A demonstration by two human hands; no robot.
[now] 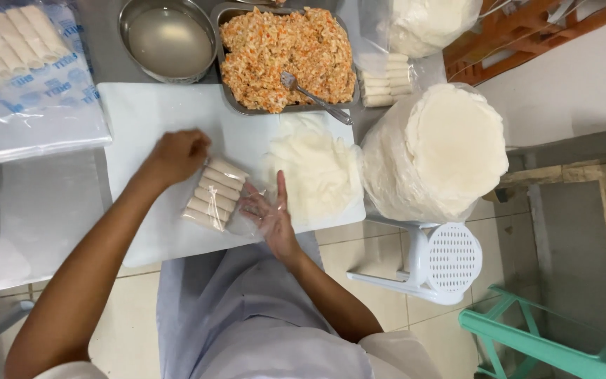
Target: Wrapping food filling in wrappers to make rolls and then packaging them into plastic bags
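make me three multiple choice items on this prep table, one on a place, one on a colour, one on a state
1. Where does the fork lie?
A. in the tray of filling
B. in the round bowl
C. on the floor

2. What colour is the filling?
A. green
B. orange and white
C. black

3. How is the right hand?
A. clenched in a fist
B. gripping the fork
C. open, fingers spread, by the bag of rolls

Answers:
1 A, its tines sit in the filling.
2 B, it shows orange flecks in white.
3 C, the palm lies flat beside the bag, which the left hand grips.
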